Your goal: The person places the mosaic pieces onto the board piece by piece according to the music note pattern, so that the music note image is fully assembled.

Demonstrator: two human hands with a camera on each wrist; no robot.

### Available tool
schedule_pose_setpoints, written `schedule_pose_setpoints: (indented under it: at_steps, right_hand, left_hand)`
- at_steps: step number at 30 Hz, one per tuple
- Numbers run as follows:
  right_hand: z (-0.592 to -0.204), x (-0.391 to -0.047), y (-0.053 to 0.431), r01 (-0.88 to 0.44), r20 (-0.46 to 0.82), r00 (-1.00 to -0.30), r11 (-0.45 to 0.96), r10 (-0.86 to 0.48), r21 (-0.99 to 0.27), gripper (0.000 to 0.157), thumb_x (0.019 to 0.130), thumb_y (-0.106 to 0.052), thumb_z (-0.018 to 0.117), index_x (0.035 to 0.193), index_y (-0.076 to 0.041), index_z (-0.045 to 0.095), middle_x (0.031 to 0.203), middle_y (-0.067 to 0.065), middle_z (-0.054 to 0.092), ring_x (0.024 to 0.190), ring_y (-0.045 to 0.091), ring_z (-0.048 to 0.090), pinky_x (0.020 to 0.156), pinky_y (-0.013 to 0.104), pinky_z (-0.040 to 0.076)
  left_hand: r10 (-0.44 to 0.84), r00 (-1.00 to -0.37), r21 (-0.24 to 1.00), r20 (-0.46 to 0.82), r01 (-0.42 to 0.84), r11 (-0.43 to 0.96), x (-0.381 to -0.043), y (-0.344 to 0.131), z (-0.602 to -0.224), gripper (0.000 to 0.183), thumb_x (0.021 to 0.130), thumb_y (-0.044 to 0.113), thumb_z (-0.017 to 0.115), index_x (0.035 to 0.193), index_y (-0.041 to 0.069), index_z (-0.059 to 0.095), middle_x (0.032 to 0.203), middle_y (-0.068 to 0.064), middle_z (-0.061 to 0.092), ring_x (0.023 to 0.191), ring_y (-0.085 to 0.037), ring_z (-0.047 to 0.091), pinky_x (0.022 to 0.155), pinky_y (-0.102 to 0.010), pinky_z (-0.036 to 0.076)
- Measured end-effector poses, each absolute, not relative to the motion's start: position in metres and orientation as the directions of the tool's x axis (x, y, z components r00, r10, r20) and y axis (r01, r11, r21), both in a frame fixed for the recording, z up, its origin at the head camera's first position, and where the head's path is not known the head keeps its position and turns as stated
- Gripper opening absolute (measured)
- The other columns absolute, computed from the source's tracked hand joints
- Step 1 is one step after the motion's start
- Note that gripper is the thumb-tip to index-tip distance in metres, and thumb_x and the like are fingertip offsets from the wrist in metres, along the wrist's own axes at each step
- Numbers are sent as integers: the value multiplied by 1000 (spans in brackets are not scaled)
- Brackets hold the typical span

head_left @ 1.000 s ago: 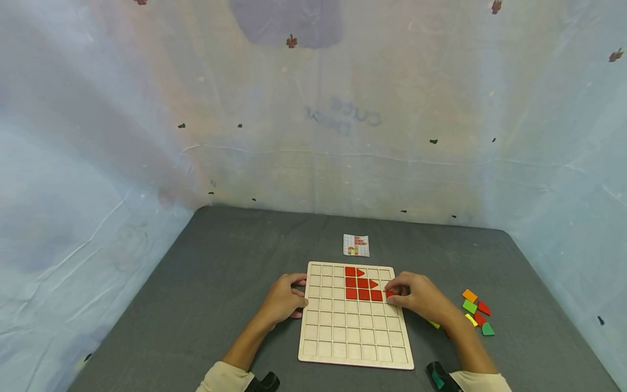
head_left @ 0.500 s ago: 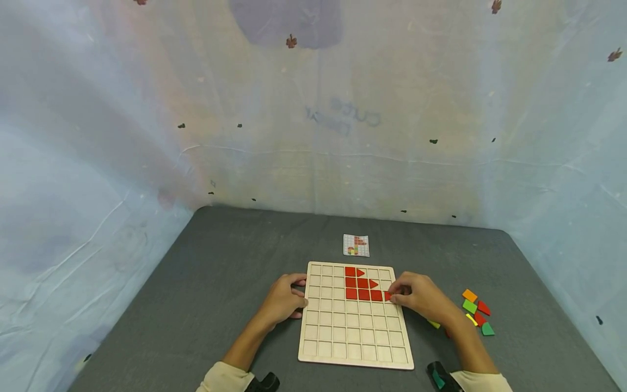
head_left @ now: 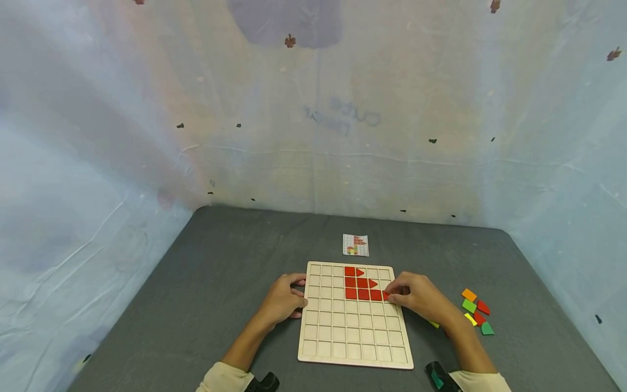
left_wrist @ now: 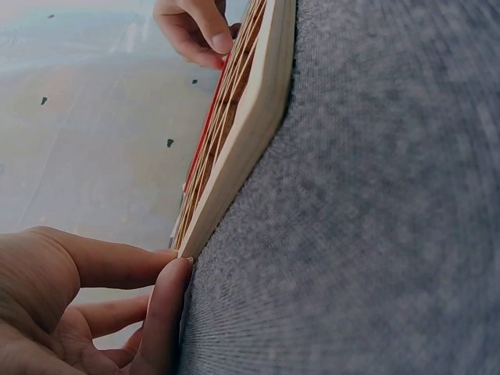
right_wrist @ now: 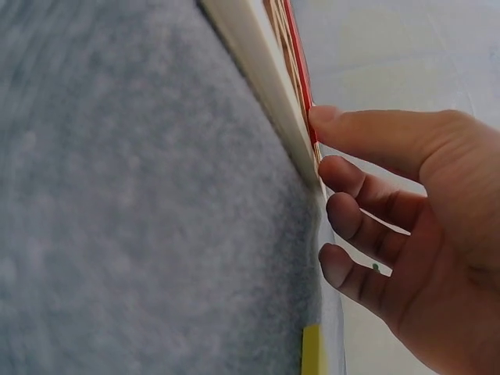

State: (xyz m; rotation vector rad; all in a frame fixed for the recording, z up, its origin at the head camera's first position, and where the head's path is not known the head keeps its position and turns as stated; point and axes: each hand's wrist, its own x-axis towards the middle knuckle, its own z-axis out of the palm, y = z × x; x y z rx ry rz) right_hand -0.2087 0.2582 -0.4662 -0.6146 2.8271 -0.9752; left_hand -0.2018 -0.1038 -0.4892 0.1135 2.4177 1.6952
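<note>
A pale wooden grid board (head_left: 338, 337) lies flat, with red square tiles (head_left: 350, 282) and red triangles in its upper cells. My left hand (head_left: 282, 299) pinches the board's left edge; in the left wrist view its thumb (left_wrist: 166, 301) and forefinger meet at the board's corner. At the right end of the third row, my right hand (head_left: 417, 294) holds a small red triangular tile (head_left: 385, 295), partly covered by the fingertips. The right wrist view has the right thumb (right_wrist: 367, 133) on the red tile, the other fingers bent beside the board's edge.
Behind the board lies a small printed card (head_left: 355, 245) with a coloured grid pattern. Loose tiles lie to the right: orange (head_left: 468, 295), light green (head_left: 469, 306), dark green (head_left: 487, 329), red and yellow. A yellow piece (head_left: 434, 324) is partly hidden beneath the right forearm.
The red triangular tile has shifted left into the cell at the end of the third red row, the right fingers moving with it. The left hand and board stay in place.
</note>
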Motion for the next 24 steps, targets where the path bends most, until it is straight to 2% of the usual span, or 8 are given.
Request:
schedule_pose_setpoints:
  at_steps: [13,24]
  right_hand:
    - [-463,-208,274,-255,30,-951,724,-309,-641,21,94,-22,81,113,-12,78,95,-5,67,81,8,59,67,25,51]
    - [-455,-204,307,-184,43,-979,774,-199,-605,29,95,-25,81,121,-10,76,105,-1,70,89,14,61,69,28,52]
  left_hand:
    - [186,-978,947,-90,-26,319,-201,-104,-488,62,84,-5,73,145,-2,60,130,-18,56,99,-24,63,58,-35,64]
    - [180,-979,947,-93,-31,319,-199,-103,-487,62,83,-5,74,144,-2,61,130,-17,57,99,-24,63,59,-36,64]
